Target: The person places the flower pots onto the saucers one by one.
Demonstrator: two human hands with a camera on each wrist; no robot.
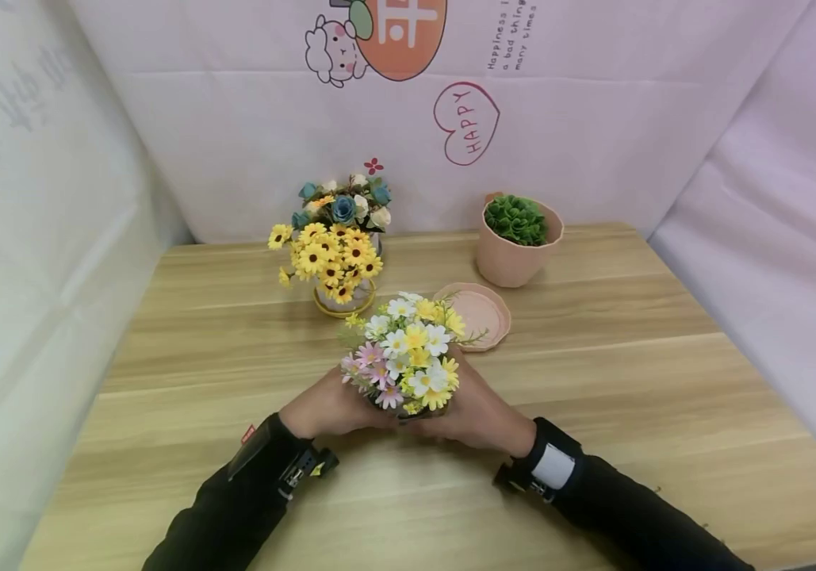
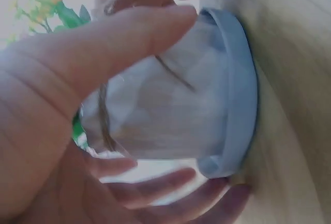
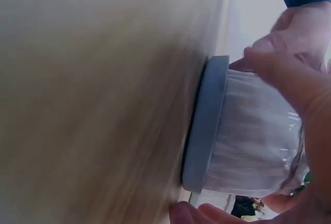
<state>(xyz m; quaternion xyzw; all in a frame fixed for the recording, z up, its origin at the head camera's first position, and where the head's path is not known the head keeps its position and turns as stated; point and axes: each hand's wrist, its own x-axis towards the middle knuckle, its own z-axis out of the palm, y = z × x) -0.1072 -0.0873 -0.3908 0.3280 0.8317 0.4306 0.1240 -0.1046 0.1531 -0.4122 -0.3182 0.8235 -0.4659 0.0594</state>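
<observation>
A potted bunch of artificial daisies (image 1: 408, 353), white, yellow and pink, is between my two hands near the middle of the table. Its pale wrapped pot (image 2: 165, 105) has a thin brown cord round it and sits in a blue-grey saucer (image 3: 207, 131). The saucer's underside is at the tabletop or very close to it; I cannot tell which. My left hand (image 1: 339, 403) grips the pot from the left, its thumb across the near side and its fingers round the far side. From the right, my right hand (image 1: 482, 408) holds the same pot, partly hidden by the flowers.
Behind stand a pot of yellow flowers (image 1: 332, 258) on a yellow saucer and a pot of blue and cream roses (image 1: 343, 208). A pink saucer (image 1: 479, 313) lies just beyond my right hand. Farther back is a pink pot (image 1: 511, 260) with a green plant.
</observation>
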